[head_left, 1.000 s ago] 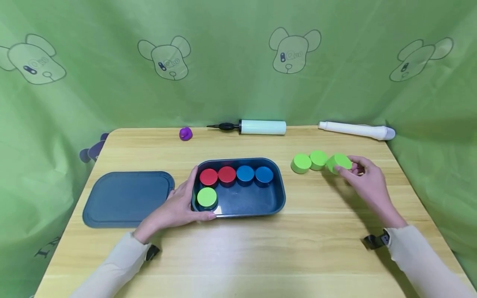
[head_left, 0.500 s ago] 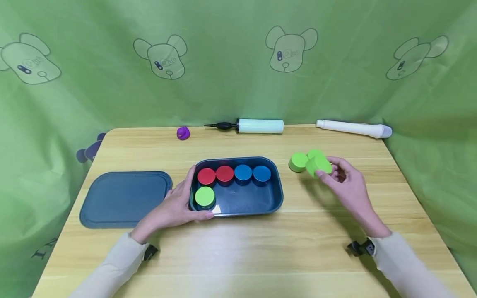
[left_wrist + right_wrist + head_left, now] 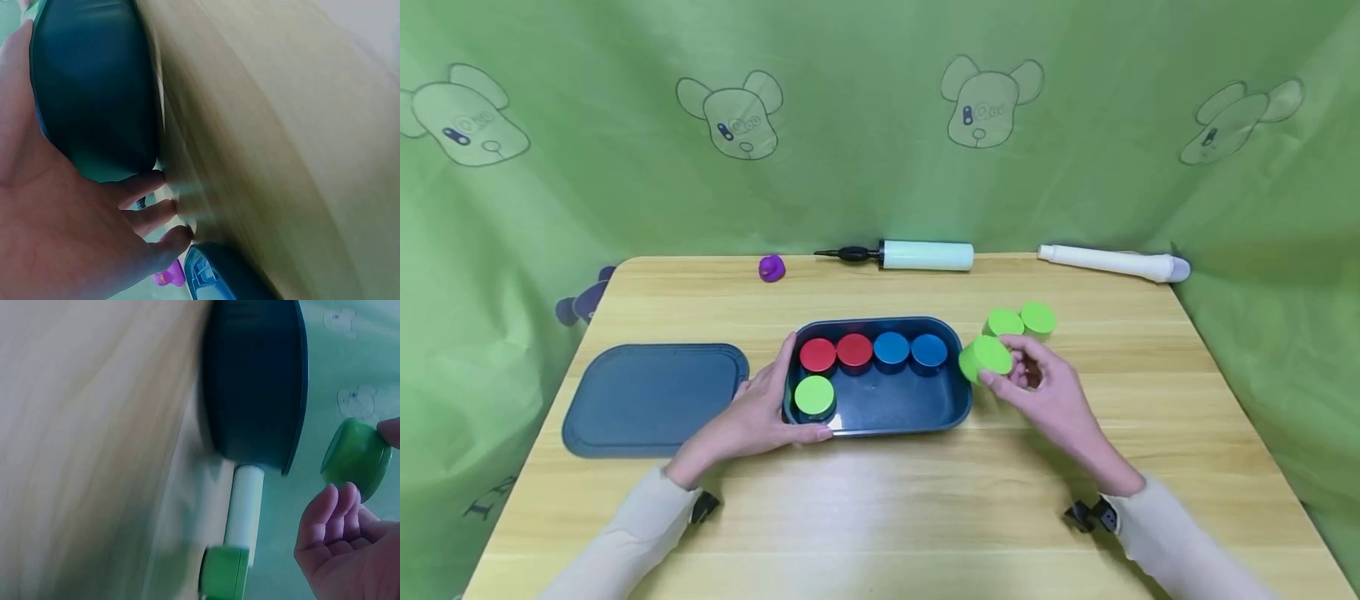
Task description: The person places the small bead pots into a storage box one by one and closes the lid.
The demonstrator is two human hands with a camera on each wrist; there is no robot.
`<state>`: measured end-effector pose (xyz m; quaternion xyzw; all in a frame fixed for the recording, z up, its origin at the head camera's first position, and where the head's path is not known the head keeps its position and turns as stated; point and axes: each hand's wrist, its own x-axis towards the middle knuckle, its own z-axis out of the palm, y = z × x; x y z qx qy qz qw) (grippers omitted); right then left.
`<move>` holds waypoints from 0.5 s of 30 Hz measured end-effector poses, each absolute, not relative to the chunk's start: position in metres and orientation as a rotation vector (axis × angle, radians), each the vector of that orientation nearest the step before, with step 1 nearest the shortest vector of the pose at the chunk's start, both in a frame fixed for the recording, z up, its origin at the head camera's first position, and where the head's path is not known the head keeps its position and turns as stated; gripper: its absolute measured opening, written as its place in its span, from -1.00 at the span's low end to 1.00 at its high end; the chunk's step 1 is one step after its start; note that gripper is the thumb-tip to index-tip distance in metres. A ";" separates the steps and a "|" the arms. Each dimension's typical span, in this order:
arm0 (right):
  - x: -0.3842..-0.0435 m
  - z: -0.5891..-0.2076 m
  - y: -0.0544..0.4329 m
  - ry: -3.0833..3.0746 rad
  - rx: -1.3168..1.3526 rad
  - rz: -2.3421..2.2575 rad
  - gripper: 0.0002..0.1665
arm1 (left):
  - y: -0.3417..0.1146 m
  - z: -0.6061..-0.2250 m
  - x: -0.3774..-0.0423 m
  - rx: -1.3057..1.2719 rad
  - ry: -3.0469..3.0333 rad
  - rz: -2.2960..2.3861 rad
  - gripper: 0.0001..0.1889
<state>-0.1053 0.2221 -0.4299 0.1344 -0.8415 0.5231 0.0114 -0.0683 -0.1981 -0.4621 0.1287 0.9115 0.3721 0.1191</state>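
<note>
My left hand [image 3: 752,421] holds the left end of a dark blue plastic box [image 3: 891,407], thumb along its front wall and index finger at the back left corner. In the box, two red cylinders [image 3: 837,353] and two blue cylinders [image 3: 910,352] form a back row. A short green cylinder [image 3: 815,395] stands at the front left. Between thumb and fingers, my right hand [image 3: 1052,396] pinches another green cylinder [image 3: 985,358], tilted and overlapping the box's right rim in the head view. The right wrist view shows this cylinder [image 3: 356,456] up beside the box's outer wall [image 3: 256,381].
Two more green cylinders [image 3: 1038,319] stand on the wooden table [image 3: 880,517] behind my right hand. A flat dark blue lid [image 3: 655,400] lies left of the box. Along the back edge are a purple rubber duck [image 3: 771,268], a pale blue hand pump [image 3: 925,255] and a white wand-shaped object [image 3: 1112,262].
My right hand has carried the green cylinder leftward and nearer, from beside the other two green ones to the box's right rim. My left hand has stayed on the box.
</note>
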 end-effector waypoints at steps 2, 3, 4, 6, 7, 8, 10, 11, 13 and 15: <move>-0.103 -0.428 0.215 -2.646 0.434 1.670 -0.45 | -0.197 -0.463 -0.069 0.377 2.660 1.082 0.53; -0.102 -0.428 0.211 -2.654 0.438 1.696 -0.46 | -0.197 -0.463 -0.069 0.377 2.659 1.081 0.53; -0.101 -0.427 0.207 -2.662 0.441 1.721 -0.47 | -0.197 -0.462 -0.069 0.375 2.654 1.083 0.53; -0.101 -0.425 0.199 -2.671 0.448 1.772 -0.47 | -0.197 -0.462 -0.069 0.368 2.647 1.089 0.52; -0.101 -0.425 0.195 -2.680 0.454 1.784 -0.47 | -0.197 -0.461 -0.069 0.366 2.645 1.092 0.52; -0.102 -0.425 0.191 -2.690 0.461 1.789 -0.48 | -0.197 -0.461 -0.069 0.364 2.645 1.094 0.52; -0.102 -0.425 0.183 -2.706 0.487 1.785 -0.47 | -0.197 -0.461 -0.069 0.362 2.644 1.096 0.52; -0.102 -0.425 0.179 -2.717 0.511 1.767 -0.45 | -0.197 -0.461 -0.069 0.363 2.645 1.097 0.52; -0.102 -0.426 0.171 -2.740 0.567 1.700 -0.42 | -0.197 -0.461 -0.069 0.365 2.646 1.100 0.52; -0.102 -0.427 0.162 -2.754 0.621 1.633 -0.41 | -0.197 -0.461 -0.069 0.367 2.642 1.106 0.51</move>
